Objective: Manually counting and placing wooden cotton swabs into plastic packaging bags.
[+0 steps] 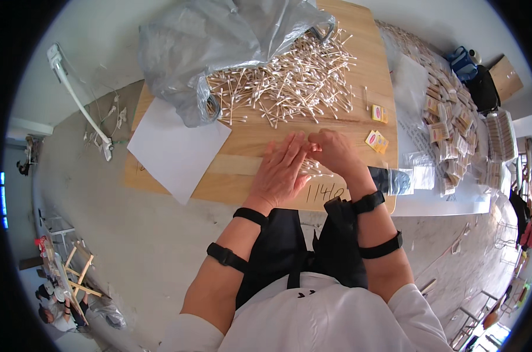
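Note:
My left hand (280,171) lies over the near part of the wooden table, its fingers stretched out and close together. Curled fingers of my right hand (336,154) meet the left fingertips. Between the hands a small bunch of cotton swabs (316,168) shows, partly covered by them. The right hand appears closed on these swabs, though its fingertips are partly hidden. Just beyond both hands spreads a large loose pile of cotton swabs (289,82), white-tipped with pale sticks. A grey plastic bag (201,41) covers the pile's left and far side.
White paper (178,149) overhangs the table's (368,53) left edge. Small yellow packets (377,141) and a single swab (366,98) lie at the right. A side surface carries many packed bundles (448,129) and clear bags (419,170). A white lamp-like arm (81,102) stands left.

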{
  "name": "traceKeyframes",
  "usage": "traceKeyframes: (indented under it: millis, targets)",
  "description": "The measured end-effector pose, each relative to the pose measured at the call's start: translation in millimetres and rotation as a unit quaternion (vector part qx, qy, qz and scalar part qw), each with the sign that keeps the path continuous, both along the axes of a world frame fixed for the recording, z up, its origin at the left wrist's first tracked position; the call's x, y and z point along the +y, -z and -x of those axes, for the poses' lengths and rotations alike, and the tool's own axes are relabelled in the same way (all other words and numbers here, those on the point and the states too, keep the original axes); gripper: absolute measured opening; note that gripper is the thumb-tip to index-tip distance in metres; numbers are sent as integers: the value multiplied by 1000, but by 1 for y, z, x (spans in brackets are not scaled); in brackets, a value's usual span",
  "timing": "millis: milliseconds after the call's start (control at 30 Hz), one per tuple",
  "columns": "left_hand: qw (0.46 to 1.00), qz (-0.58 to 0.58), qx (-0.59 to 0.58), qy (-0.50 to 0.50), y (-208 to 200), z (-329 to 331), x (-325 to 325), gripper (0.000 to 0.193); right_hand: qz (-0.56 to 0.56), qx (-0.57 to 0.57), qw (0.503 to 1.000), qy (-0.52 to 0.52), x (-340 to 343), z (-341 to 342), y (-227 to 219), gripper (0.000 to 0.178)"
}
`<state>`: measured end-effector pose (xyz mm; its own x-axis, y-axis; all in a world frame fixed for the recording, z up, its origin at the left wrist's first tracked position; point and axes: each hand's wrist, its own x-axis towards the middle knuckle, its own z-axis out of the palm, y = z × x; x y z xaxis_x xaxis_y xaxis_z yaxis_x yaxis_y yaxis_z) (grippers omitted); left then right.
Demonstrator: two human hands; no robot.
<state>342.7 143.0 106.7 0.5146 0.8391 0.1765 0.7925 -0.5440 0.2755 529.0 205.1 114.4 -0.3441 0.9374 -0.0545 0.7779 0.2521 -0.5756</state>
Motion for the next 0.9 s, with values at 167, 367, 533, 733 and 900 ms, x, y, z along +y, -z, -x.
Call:
traceKeyframes:
  millis: [167, 367, 533, 733, 900]
  targets:
    - [998, -24, 41, 37, 7, -2, 3, 69, -18, 105, 994, -1, -15, -16, 4, 12]
    - [999, 20, 45, -8, 7, -32, -22, 76, -103, 293, 911, 272, -73, -33, 16, 9]
    - [997, 45, 52, -27, 1, -64, -44, 90, -122, 362, 858, 343, -131, -42, 20, 11]
    - [996, 27, 70, -53, 4, -98, -8, 88, -161, 426, 825, 334, -124, -45, 25, 18]
    - [992, 43, 111, -42, 14, -104, -16, 84, -148, 437, 821, 337, -113, -56, 25, 25]
